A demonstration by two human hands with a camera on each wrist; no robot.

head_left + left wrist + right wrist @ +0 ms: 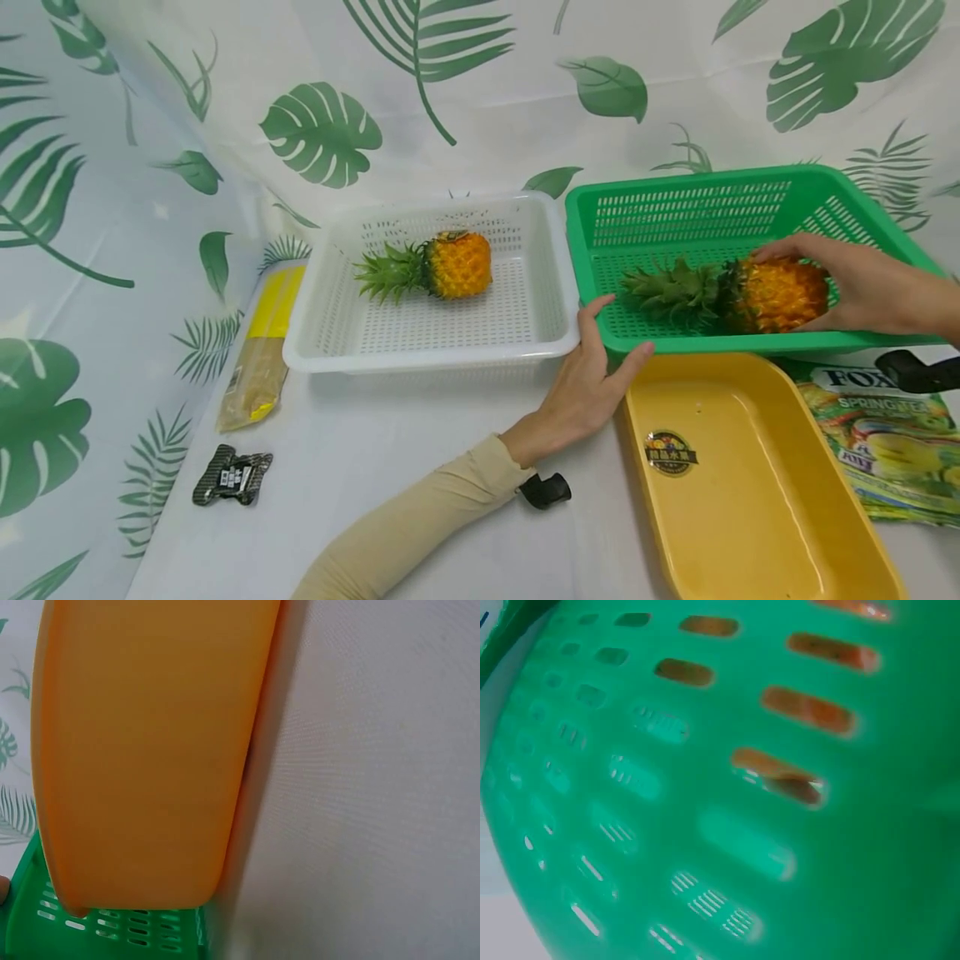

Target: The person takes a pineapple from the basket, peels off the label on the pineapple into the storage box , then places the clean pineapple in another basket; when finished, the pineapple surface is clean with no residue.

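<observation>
Green plastic forms the slotted basket (pixel 697 342) where a pineapple (pixel 757 302) lies on its side, the right hand (pixel 866 279) curling fingers and thumb round its orange body. The left hand (pixel 579 392), thumb and index finger spread apart, touches that basket's near left corner; just beside, a white basket (pixel 435 362) holds another pineapple (pixel 457 271).

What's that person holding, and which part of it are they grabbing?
A pineapple. The right hand has its grip on the orange body, away from the leaves. The left hand touches the green basket.
</observation>
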